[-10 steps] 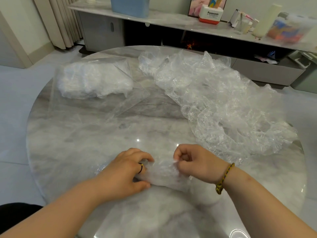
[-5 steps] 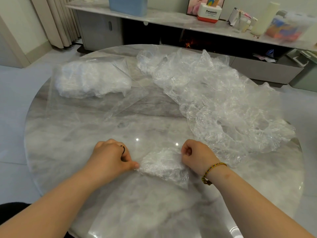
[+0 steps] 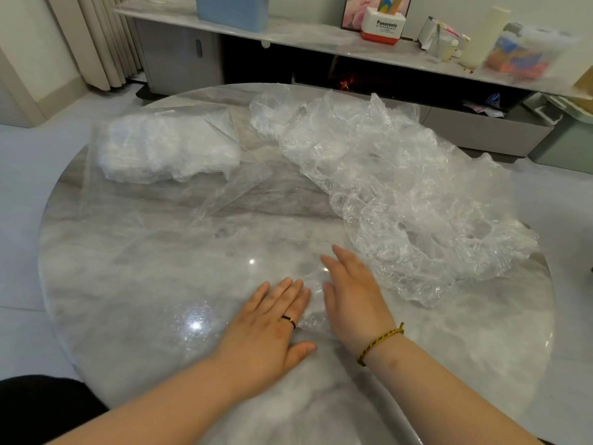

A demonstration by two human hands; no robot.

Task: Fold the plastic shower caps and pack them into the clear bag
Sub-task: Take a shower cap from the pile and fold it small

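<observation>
Your left hand (image 3: 272,329) and right hand (image 3: 354,300) rest flat on a shower cap (image 3: 316,311) on the desk (image 3: 144,268), fingers (image 3: 290,292) straight, gripping nothing. The clear bag (image 3: 167,152) lies well apart.

One camera: head-worn, wide-angle, pitched forward and down. It sits close over the near edge of the round desk (image 3: 128,284), so the left hand (image 3: 272,319) and right hand (image 3: 353,293) land low centre in frame. The desk fills the middle, and the top of frame reaches the far wall shelf (image 3: 305,36) — straight lines bow toward the edges.
</observation>
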